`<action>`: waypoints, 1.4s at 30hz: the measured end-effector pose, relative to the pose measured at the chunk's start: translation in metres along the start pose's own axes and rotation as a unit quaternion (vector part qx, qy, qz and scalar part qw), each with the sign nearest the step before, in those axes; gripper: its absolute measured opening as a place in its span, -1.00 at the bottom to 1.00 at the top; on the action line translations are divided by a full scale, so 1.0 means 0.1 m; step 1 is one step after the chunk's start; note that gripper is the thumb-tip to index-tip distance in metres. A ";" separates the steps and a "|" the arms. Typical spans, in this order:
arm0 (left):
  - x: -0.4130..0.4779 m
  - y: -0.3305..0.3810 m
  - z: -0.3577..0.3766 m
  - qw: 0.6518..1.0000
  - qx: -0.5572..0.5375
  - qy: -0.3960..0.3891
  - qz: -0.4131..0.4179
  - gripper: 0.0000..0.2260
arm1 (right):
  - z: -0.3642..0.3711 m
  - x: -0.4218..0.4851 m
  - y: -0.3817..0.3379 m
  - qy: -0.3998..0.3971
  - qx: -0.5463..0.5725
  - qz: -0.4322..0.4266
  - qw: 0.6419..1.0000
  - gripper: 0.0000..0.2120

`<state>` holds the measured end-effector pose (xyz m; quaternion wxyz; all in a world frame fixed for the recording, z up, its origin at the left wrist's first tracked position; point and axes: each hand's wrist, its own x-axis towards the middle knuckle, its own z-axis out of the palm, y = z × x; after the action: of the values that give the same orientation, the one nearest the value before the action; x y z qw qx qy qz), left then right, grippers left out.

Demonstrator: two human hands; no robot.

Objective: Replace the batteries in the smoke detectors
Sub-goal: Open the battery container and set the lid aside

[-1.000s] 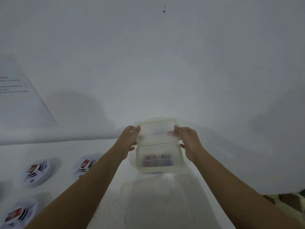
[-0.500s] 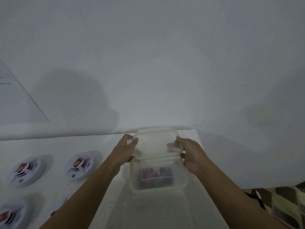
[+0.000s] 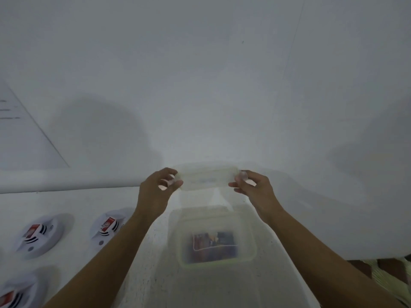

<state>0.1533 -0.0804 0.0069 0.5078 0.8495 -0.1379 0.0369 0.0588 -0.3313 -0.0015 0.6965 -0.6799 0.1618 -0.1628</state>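
Note:
A clear plastic container (image 3: 213,221) stands open on the white table, with a pack of batteries (image 3: 214,244) lying inside it. Its translucent lid (image 3: 208,178) is lifted off and held in the air above and beyond the box. My left hand (image 3: 158,192) pinches the lid's left end and my right hand (image 3: 255,190) pinches its right end. Three white round smoke detectors with red labels lie at the left: one (image 3: 39,235), another (image 3: 106,227) nearer my left forearm, and a third (image 3: 15,294) at the bottom corner.
A white wall fills the view behind the table (image 3: 77,201). A printed sheet (image 3: 20,130) hangs on the wall at the left. The table's right edge (image 3: 311,283) drops off to a patterned floor at the bottom right.
The lid has come off the container and risen away from it in both hands. The container now sits lower in the view, open, with the batteries showing.

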 end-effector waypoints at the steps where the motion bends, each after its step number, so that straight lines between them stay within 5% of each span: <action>1: -0.04 -0.07 0.01 1.000 -0.011 0.010 0.000 -0.85 | -0.01 0.02 0.08 0.002 -0.015 0.003 1.000 -0.86; 6: -0.17 -0.35 0.09 0.997 -0.065 -0.015 0.048 -0.67 | -0.07 0.10 0.40 -0.047 -0.195 -0.023 0.979 -0.64; 14: -0.22 -0.50 0.18 0.975 0.177 -0.102 0.093 -0.75 | -0.19 0.09 0.63 -0.081 -0.403 -0.121 0.904 -0.38; 17: -0.28 -0.47 0.17 0.960 0.221 -0.138 0.106 -0.74 | -0.20 0.05 0.61 -0.071 -0.391 -0.136 0.907 -0.38; 21: -0.39 -0.37 0.11 0.983 0.139 -0.082 0.087 -0.69 | -0.16 -0.17 0.44 0.007 -0.283 -0.058 0.957 -0.58; 26: -0.59 -0.05 -0.05 0.983 -0.028 -0.122 -0.138 -0.88 | -0.09 -0.53 0.24 0.040 -0.185 0.013 0.982 -0.86; 30: -1.00 0.09 -0.09 0.954 -0.014 -0.220 -0.203 -0.74 | -0.01 -0.83 0.16 0.005 -0.213 0.069 0.975 -0.73; 42: -1.62 0.13 -0.05 0.956 -0.107 -0.151 -0.228 -0.78 | 0.02 -1.36 0.23 0.037 -0.251 0.076 0.964 -0.52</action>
<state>-0.0047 -0.0496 -0.0123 0.5642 0.7945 -0.0192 -0.2237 -0.0622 -0.2679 -0.0238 0.5075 -0.8119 0.2744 -0.0888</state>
